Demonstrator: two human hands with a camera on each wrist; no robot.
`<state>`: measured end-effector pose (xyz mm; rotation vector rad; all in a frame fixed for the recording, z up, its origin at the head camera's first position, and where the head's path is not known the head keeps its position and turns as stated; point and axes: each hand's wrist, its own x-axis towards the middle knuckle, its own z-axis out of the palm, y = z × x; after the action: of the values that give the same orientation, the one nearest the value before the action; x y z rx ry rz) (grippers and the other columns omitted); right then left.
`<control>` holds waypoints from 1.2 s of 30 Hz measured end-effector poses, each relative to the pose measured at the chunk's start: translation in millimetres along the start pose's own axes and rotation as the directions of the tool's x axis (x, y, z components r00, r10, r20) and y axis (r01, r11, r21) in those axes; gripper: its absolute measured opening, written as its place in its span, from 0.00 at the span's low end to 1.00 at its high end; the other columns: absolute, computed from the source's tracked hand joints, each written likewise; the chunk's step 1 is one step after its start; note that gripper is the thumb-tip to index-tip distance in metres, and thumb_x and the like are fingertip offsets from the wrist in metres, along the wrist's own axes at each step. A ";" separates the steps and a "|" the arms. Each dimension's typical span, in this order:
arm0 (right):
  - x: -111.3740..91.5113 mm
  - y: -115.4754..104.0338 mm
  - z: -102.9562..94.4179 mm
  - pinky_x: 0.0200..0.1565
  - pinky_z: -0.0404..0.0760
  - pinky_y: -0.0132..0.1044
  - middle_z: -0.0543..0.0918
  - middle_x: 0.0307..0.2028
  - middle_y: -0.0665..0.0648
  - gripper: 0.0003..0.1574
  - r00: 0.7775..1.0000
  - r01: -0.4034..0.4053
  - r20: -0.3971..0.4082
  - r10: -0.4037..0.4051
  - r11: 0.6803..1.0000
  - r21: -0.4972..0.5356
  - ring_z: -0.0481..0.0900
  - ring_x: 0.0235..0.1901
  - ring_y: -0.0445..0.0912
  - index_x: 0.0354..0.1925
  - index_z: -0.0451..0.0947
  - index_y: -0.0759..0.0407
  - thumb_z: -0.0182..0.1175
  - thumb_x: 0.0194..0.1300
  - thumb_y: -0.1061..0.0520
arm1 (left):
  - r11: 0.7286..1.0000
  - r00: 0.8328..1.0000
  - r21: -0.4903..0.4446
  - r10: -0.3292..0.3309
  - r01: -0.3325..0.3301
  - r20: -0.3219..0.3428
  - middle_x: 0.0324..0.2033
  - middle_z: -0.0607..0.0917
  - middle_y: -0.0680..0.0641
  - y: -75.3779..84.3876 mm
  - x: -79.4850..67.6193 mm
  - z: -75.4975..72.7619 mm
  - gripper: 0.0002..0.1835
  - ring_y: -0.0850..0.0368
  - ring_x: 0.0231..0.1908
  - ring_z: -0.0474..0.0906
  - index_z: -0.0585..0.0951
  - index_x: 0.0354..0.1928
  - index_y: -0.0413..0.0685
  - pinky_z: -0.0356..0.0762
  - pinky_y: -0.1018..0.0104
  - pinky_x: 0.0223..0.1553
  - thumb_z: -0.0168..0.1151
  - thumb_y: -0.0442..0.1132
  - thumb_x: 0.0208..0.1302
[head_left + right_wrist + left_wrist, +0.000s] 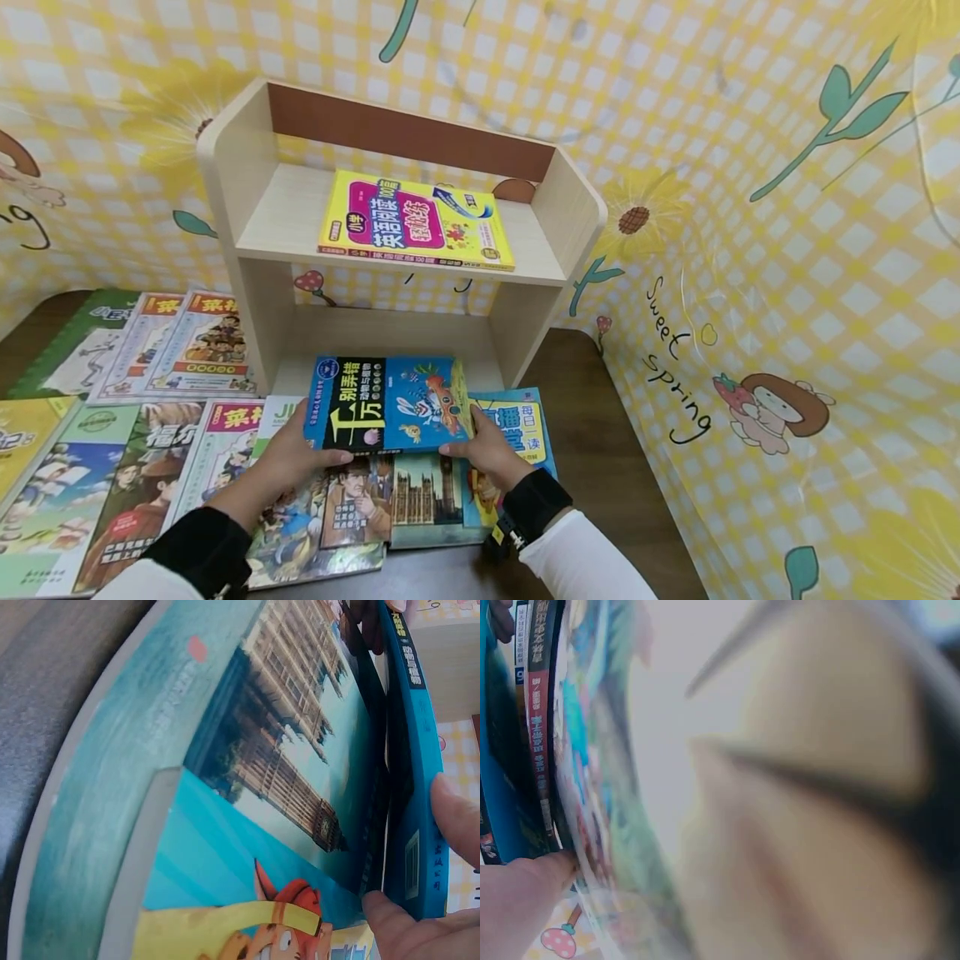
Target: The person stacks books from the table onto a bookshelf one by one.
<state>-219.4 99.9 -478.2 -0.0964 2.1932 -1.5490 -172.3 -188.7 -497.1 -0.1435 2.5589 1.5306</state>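
Observation:
Both hands hold a blue book [423,408] with a black panel and large yellow-green characters, cover up. My left hand [288,450] grips its left end, thumb along the front edge. The right hand [487,446] grips the right end, with the thumb near the spine [424,772] in the right wrist view. The book is over the front of the lower shelf. Beneath it lie a clock-tower book [427,500], a book showing a person in a hat [356,504] and a blue-and-yellow book [528,429]. The left wrist view is largely blurred.
A pale wooden two-tier shelf [258,325] stands behind the hands. On its upper board lies a yellow book [480,237] with a pink panel. Several books and magazines [112,425] spread over the dark table [607,467] at left. Yellow checked cloth [750,275] covers the walls.

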 end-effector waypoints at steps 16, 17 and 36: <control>6.8 -12.0 9.7 0.64 0.65 0.55 0.51 0.73 0.69 0.52 0.998 -0.032 -0.051 0.025 0.991 -0.129 0.50 0.71 0.64 0.75 0.41 0.65 0.62 0.65 0.60 | 0.971 0.995 0.234 -0.066 0.048 0.069 0.59 0.64 0.19 23.9 8.8 -21.1 0.48 0.25 0.59 0.63 0.49 0.67 0.21 0.62 0.33 0.59 0.70 0.25 0.51; 7.5 -12.7 10.1 0.64 0.65 0.55 0.51 0.73 0.68 0.52 0.998 -0.031 -0.052 0.024 0.990 -0.139 0.50 0.71 0.64 0.75 0.41 0.64 0.62 0.65 0.60 | 0.974 0.996 0.221 -0.063 0.047 0.068 0.60 0.63 0.19 23.3 9.8 -20.9 0.49 0.25 0.59 0.62 0.49 0.67 0.21 0.61 0.33 0.59 0.71 0.24 0.49; 37.0 -10.1 11.0 0.65 0.65 0.50 0.54 0.72 0.68 0.46 0.989 0.014 -0.139 -0.044 0.977 -0.212 0.55 0.70 0.63 0.75 0.43 0.63 0.57 0.68 0.64 | 0.935 0.998 0.354 0.016 0.008 -0.065 0.60 0.67 0.21 19.9 33.5 -7.6 0.48 0.26 0.59 0.66 0.50 0.70 0.23 0.67 0.37 0.58 0.69 0.28 0.53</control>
<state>-250.2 75.1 -483.8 -0.0857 2.4746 -1.3718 -209.1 -186.1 -482.5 -0.1467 2.8367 1.0545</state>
